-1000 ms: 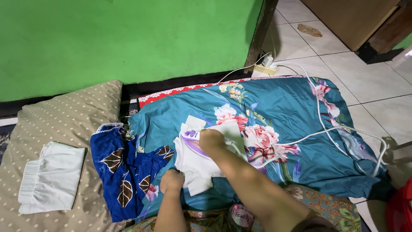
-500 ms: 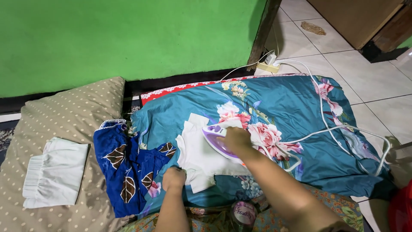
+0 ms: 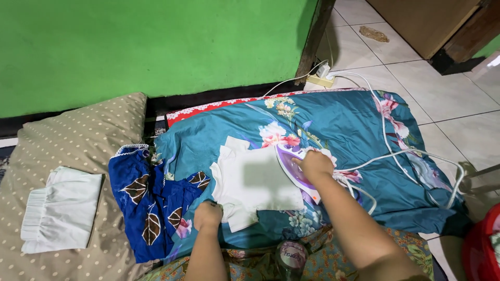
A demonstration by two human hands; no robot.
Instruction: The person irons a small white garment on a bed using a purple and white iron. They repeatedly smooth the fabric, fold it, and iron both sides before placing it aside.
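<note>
A small white garment lies flat on a teal floral cloth spread on the floor. My right hand grips the handle of a purple and white iron, which rests at the garment's right edge. My left hand pinches the garment's lower left corner against the cloth. The iron's white cord loops off to the right and back up to a power strip by the wall.
A blue leaf-print garment lies left of the white one. A folded white piece sits on a beige dotted pillow. A spray bottle cap is near my lap. Green wall behind, tiled floor to the right.
My right hand has slid the iron rightward across the white garment, from its upper left area to its right edge. My left hand has stayed on the lower left corner.
</note>
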